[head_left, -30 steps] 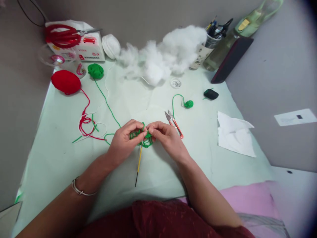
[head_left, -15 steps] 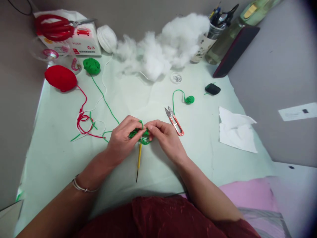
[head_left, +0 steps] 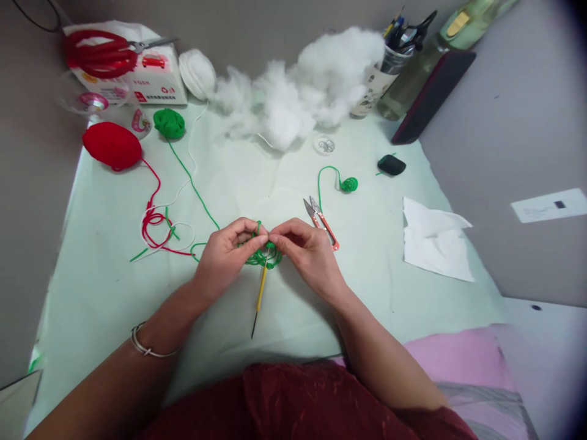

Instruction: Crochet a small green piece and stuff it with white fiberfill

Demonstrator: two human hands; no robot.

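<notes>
My left hand [head_left: 224, 250] and right hand [head_left: 312, 260] met at the fingertips, both pinching the green crochet work [head_left: 270, 245]; the yellow-handled crochet hook [head_left: 261, 290] lay just below, long axis pointing toward me, handle nearer the left.

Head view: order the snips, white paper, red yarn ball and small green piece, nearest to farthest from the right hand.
1. Snips, just beyond the right hand
2. Small green piece, beyond the snips, rightward
3. White paper, on the right
4. Red yarn ball, far left
</notes>
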